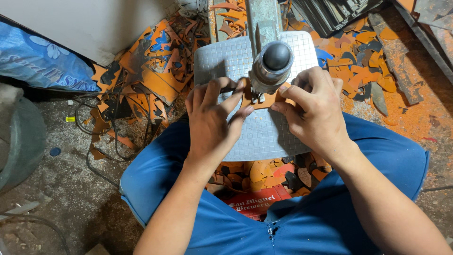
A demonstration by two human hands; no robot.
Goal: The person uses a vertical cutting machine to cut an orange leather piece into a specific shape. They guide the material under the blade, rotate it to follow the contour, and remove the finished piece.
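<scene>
An orange flat piece (264,100) lies on the grey gridded work plate (264,134) of a small upright machine. My left hand (214,118) pinches its left side, and my right hand (314,108) pinches its right side. Both hands press it flat under the machine's round head (273,66), which has a black knob on top and metal pins touching the piece. Most of the orange piece is hidden by my fingers and the head.
Heaps of orange and black offcuts (151,75) cover the floor left and right (363,56) of the machine. More scraps (269,174) lie in a red crate (255,204) between my knees. A blue sack (37,61), black cables (108,137) and a grey tub (19,141) are at left.
</scene>
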